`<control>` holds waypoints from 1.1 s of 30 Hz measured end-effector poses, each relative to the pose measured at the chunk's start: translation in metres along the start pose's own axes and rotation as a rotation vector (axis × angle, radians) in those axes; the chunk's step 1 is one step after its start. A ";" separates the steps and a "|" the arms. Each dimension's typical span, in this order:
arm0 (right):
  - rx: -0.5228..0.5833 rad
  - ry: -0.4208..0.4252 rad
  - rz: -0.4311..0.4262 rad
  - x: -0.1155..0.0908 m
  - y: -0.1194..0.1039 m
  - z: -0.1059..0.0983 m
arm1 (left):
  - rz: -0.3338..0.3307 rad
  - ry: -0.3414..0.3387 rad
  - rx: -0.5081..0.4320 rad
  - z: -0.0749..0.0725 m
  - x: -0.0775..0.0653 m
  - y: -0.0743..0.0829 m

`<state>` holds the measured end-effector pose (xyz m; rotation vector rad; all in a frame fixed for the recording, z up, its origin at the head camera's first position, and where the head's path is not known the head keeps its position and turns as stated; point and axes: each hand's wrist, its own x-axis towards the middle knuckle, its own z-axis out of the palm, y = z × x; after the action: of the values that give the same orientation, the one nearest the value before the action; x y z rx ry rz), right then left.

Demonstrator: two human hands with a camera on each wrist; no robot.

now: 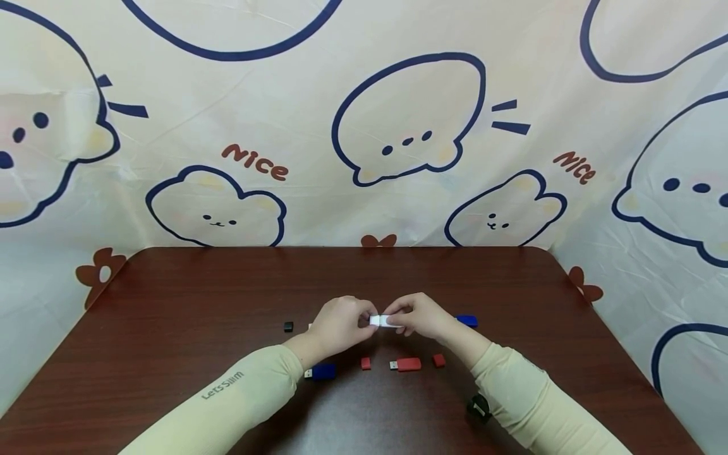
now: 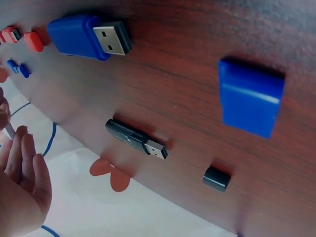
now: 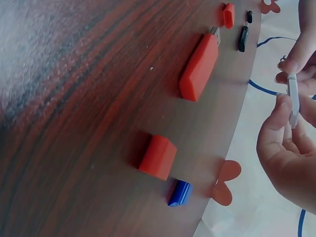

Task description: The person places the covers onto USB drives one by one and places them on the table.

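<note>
Basically, the white USB stick [image 1: 383, 320] is held above the desk [image 1: 227, 284], long axis left-right between both hands. Left hand [image 1: 340, 321] has fingers pinched on its short left end, right hand [image 1: 422, 317] on the longer right part; neither nearer. Alignment along that axis likely matters.

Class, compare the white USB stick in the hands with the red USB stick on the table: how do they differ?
The white USB stick is pinched by the left hand and right hand; the red USB stick lies on the table. The red USB stick's metal plug is bare, while no bare plug can be made out on the white USB stick. Both have elongated bodies.
</note>
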<state>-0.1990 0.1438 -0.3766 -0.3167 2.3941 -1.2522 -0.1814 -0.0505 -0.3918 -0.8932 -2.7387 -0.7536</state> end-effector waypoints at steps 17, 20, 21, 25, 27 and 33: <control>0.060 0.010 0.018 0.000 0.001 0.001 | 0.004 0.011 -0.009 -0.003 -0.001 0.000; 0.071 0.010 0.014 0.000 0.001 0.000 | 0.008 0.010 -0.012 -0.003 0.000 0.000; 0.073 0.010 0.013 -0.001 0.001 0.000 | 0.010 0.009 -0.011 -0.003 0.000 0.000; 0.077 0.008 0.013 -0.001 0.001 0.000 | 0.008 -0.002 -0.022 -0.003 0.000 0.000; 0.077 0.006 0.016 -0.001 0.000 0.000 | 0.009 -0.008 -0.028 -0.004 0.000 0.000; 0.073 0.004 0.017 0.000 0.000 0.000 | 0.032 -0.002 -0.059 -0.004 -0.001 -0.001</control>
<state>-0.1984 0.1439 -0.3771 -0.2715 2.3433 -1.3299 -0.1813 -0.0534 -0.3884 -0.9481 -2.7100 -0.8315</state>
